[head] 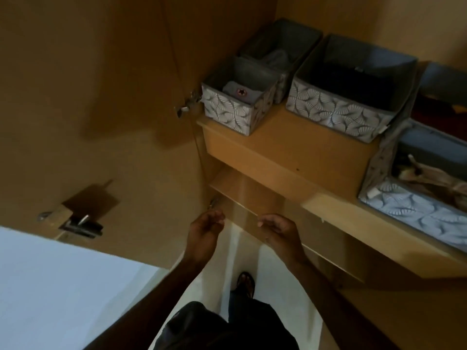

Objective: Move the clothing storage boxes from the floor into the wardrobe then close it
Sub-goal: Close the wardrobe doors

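Note:
Several grey fabric storage boxes with a white leaf pattern stand on the wardrobe shelf (290, 142). A small box (235, 109) holding folded cloth sits at the left, a narrow one (280, 54) behind it, a large one (341, 107) in the middle, and another (414, 205) at the right edge with beige cloth inside. My left hand (204, 233) and my right hand (278, 231) hang empty below the shelf, fingers loosely curled and apart, in front of a lower shelf edge (252, 200).
The open wardrobe door (101, 97) stands at the left with a hinge (188, 103) and a latch (75, 221) on it. A white bed surface (50, 286) lies at lower left. My foot (246, 282) stands on the pale floor.

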`<state>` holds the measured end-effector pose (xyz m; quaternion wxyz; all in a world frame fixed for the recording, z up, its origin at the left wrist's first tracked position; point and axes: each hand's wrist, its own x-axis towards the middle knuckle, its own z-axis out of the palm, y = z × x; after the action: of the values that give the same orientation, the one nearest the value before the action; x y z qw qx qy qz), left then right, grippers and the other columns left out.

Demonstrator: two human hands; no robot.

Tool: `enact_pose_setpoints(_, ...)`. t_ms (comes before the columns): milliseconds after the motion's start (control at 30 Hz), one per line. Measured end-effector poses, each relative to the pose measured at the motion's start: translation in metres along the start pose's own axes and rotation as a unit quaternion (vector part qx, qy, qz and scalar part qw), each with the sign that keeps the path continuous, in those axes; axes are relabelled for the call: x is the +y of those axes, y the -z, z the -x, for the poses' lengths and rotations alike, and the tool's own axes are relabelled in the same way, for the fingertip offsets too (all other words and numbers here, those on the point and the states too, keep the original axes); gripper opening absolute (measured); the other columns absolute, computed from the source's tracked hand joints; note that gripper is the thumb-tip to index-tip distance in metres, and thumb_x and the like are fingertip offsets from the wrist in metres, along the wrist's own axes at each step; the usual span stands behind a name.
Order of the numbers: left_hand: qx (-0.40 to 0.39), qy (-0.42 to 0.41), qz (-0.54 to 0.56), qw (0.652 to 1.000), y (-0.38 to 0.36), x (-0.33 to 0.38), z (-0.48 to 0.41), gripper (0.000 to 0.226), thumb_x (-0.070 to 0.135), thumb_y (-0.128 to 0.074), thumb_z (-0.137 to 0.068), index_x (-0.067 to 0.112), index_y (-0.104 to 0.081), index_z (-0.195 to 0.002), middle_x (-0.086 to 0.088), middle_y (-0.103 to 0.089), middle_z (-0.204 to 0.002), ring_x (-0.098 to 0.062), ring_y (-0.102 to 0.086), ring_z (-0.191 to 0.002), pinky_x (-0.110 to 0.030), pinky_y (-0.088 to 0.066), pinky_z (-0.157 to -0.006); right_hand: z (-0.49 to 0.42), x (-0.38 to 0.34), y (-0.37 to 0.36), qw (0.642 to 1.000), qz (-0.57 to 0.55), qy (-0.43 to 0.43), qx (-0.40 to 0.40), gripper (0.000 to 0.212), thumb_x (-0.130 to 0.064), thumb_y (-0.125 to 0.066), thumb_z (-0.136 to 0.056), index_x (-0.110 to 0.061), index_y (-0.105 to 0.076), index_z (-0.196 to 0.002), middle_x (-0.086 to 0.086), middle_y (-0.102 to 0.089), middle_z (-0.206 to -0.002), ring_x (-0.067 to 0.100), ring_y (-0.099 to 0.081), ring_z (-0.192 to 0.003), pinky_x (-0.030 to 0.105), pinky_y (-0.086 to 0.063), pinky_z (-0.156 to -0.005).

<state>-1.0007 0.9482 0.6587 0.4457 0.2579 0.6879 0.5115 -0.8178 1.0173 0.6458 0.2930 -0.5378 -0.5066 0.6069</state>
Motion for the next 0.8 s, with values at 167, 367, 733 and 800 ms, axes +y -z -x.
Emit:
enact_pose_setpoints(167,-0.003,-0.013,-0.008,1.0,0.029,-0.01,0.048,0.026,-0.003,-0.055,-0.092,0.004,-0.064,-0.115,-0.007,-0.071,-0.107,-0.014,-0.064,-0.093,-0.014,-0.047,-0.076,0.052,0.016,-0.019,0.999,0.025,0.021,-0.011,0.008,-0.015,-0.069,-0.081,-0.021,-0.07,-0.087,0.004,-0.072,-0.086,0.016,-0.066,-0.08,0.025,-0.049,-0.065)
enact_pose_setpoints(367,-0.008,-0.044,-0.01,0.999,0.074,-0.032,0.129,0.023,0.006,-0.056,-0.094,0.013,-0.066,-0.114,-0.001,-0.071,-0.109,-0.014,-0.066,-0.1,-0.018,-0.048,-0.08,0.138,0.034,-0.045,0.998,0.033,0.048,-0.005,0.007,-0.015,-0.067,-0.083,-0.021,-0.068,-0.087,0.005,-0.071,-0.083,0.016,-0.066,-0.074,0.022,-0.049,-0.062)
enact_pose_setpoints(733,-0.03,-0.069,0.001,0.997,0.1,-0.076,0.272,0.022,0.006,-0.059,-0.092,0.013,-0.067,-0.111,-0.002,-0.073,-0.107,-0.018,-0.067,-0.101,-0.021,-0.048,-0.081,0.301,0.057,-0.027,0.995,0.031,0.086,0.028,0.009,-0.014,-0.067,-0.086,-0.015,-0.067,-0.095,0.004,-0.071,-0.082,0.008,-0.065,-0.068,0.015,-0.047,-0.058)
enact_pose_setpoints(800,-0.047,-0.084,0.006,0.995,0.084,-0.08,0.299,0.021,0.005,-0.057,-0.093,0.015,-0.066,-0.11,-0.004,-0.072,-0.108,-0.018,-0.066,-0.101,-0.018,-0.047,-0.077,0.331,0.066,-0.011,0.995,0.035,0.09,0.039,0.01,-0.013,-0.067,-0.086,-0.013,-0.067,-0.096,0.004,-0.07,-0.081,0.007,-0.064,-0.067,0.015,-0.047,-0.058)
